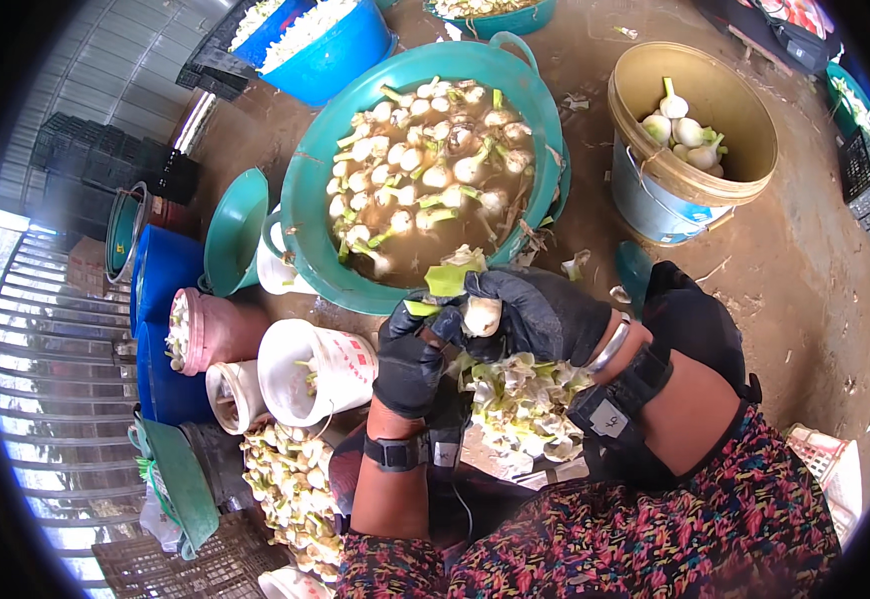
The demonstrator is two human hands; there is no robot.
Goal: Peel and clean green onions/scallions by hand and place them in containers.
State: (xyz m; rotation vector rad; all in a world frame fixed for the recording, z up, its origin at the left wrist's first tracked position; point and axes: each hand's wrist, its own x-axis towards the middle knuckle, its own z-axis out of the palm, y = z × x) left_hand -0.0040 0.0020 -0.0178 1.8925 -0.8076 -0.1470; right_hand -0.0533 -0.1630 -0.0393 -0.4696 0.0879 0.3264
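Observation:
Both my hands wear black gloves and meet in front of the tub. Between them is a white garlic bulb [482, 316]. My right hand [553, 311] is closed round its right side. My left hand [417, 349] is closed against its left side, with thumb and fingers at its stem end. A loose green and white outer leaf [448, 278] sticks up just beyond the bulb. Under my hands is a heap of pale peelings [530, 404]. Ahead, a large green tub [305, 215] holds many stemmed bulbs in brown water.
At the far right a tan-rimmed bucket [644, 200] contains several trimmed bulbs. On the left are a white bucket [340, 369], a pink bucket [225, 334] and a pile of bulbs [290, 489]. Blue tubs [330, 55] full of pale pieces stand at the back. Black crates [105, 160] are stacked far left.

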